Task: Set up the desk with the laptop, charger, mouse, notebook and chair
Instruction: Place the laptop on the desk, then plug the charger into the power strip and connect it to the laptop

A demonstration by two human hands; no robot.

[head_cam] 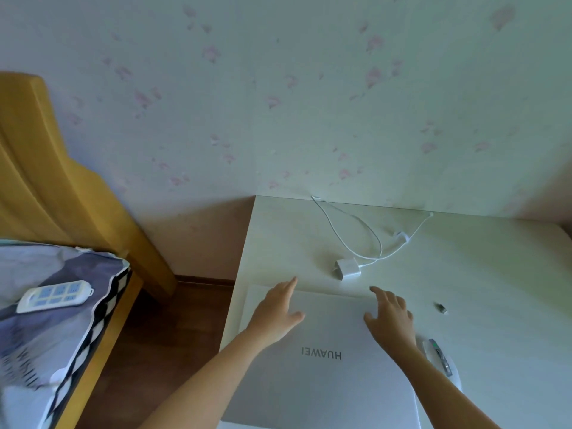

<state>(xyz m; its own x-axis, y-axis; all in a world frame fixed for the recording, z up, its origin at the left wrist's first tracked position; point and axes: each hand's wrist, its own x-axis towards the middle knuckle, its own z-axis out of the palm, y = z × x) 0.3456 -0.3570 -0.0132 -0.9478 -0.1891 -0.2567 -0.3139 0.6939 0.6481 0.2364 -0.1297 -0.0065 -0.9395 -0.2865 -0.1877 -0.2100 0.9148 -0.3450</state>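
While the closed silver laptop with the upside-down HUAWEI lettering (322,360) is lying flat at the near left corner of the pale white worktop (495,274), it's being handled from both sides, so the laptop step looks like the one in hand. The left hand (275,314) is being laid flat on the lid near its far left corner, fingers spread wide, nothing gripped. The right hand (391,317) is being rested on the lid near the far edge too, fingers loosely splayed and equally empty.

The small white charger brick (348,267) is sitting just beyond the laptop, its thin white cable (368,239) looped toward the wall, plugged into nothing that can be seen. A white mouse (442,360) is being half hidden by the right forearm, just beside the laptop's right edge. No notebook or chair is being shown.

Probably the lid is about to be lifted or the laptop squared up; for that, the far edge needs to be caught by the fingertips, not pressed flat.
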